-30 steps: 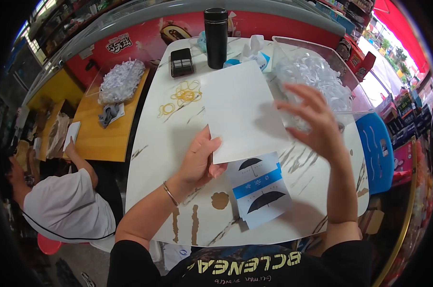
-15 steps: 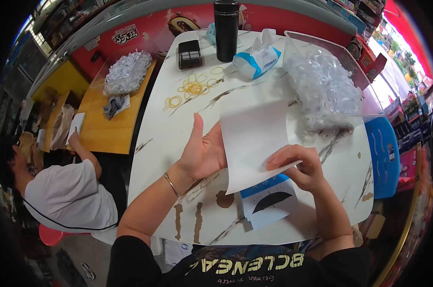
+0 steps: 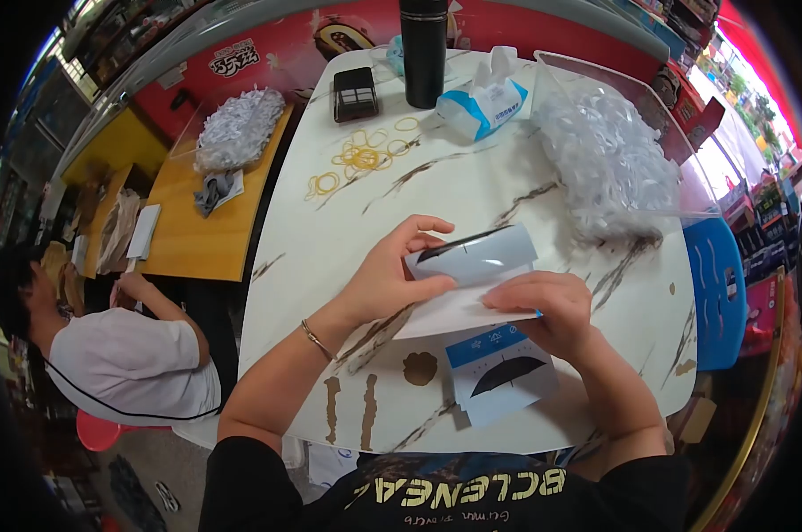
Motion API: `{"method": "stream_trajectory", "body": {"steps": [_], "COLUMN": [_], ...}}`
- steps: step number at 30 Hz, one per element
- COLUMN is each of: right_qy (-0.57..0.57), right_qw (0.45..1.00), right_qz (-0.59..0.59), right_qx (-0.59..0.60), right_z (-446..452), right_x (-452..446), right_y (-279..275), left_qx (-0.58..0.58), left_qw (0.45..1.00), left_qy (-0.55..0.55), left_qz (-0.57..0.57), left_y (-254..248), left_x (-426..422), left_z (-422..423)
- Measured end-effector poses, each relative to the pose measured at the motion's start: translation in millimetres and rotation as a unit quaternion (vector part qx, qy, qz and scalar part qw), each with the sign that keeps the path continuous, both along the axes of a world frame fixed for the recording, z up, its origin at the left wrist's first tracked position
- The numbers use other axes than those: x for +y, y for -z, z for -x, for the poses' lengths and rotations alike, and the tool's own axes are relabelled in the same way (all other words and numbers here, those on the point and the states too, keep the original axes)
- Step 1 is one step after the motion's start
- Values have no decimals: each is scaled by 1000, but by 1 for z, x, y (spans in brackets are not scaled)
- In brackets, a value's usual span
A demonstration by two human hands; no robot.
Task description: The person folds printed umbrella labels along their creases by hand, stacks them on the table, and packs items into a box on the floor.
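A printed sheet [image 3: 494, 253] is curled over between my hands, its far edge bent toward me so that part of a black umbrella picture shows above the white side. My left hand [image 3: 394, 277] grips the sheet's left part, thumb on top. My right hand [image 3: 547, 306] is on its right part, fingers pressed on the white side. Partly under the sheet, near the table's front edge, lie other printed sheets [image 3: 506, 377] with a blue band and a black umbrella.
On the marbled table [image 3: 330, 257] are yellow rubber bands [image 3: 363, 158], a black device [image 3: 355, 94], a black bottle [image 3: 423, 53], a tissue pack [image 3: 485, 105] and a clear bin [image 3: 698, 191] of plastic pieces. A co-worker [image 3: 131, 359] sits left beside a wooden table [image 3: 188, 235].
The sheet was flat and raised, white side up; it is now lower, with its far edge bent over. My left hand has closed on it. The co-worker's hand has drawn back from a white stack.
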State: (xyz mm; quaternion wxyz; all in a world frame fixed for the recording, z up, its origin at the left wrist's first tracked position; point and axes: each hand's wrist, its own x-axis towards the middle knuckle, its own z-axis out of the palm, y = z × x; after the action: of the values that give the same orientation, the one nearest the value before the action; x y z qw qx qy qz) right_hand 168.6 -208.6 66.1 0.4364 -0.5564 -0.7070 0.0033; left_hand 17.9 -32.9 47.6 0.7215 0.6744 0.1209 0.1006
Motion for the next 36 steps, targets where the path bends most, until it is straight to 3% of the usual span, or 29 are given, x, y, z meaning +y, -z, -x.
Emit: {"method": "stream_trajectory", "body": {"steps": [2,3,8,12,18,21,24,28,32,36], "right_qy": [10,36,91,100,120,97,96,104,123,137], "right_qw": [1000,998,911,881,867,847,842,855,844,832], "right_qz": [0,15,74,94,143,161,148,142,170,135], "right_qx": [-18,57,395,452,463,498,509,488,493,520], "right_z": [-1,0,0,-4,-10,-18,-25,-36,-31,-16], "right_x": [6,10,24,25,23,24,19,5,-24,-50], "right_y": [-4,-1,3,10,17,22,19,6,2,9], "left_qx": [-37,-56,-84,-86,-133,-112,-107,-59,-112,-91], "left_qw": [994,987,985,984,952,955,930,965,986,994], "left_qy": [-44,-67,-81,-99,-101,-87,-151,-153,-125,-51], "left_qz": [-92,-138,-124,-116,-256,-262,-317,-203,8,-28], "left_y": [6,7,4,9,15,13,12,16,3,-6], "left_x": [4,5,7,4,1,0,-2,-7,-43,-63], "left_z": [-3,-3,-1,-3,-5,-5,-6,7,5,8]}}
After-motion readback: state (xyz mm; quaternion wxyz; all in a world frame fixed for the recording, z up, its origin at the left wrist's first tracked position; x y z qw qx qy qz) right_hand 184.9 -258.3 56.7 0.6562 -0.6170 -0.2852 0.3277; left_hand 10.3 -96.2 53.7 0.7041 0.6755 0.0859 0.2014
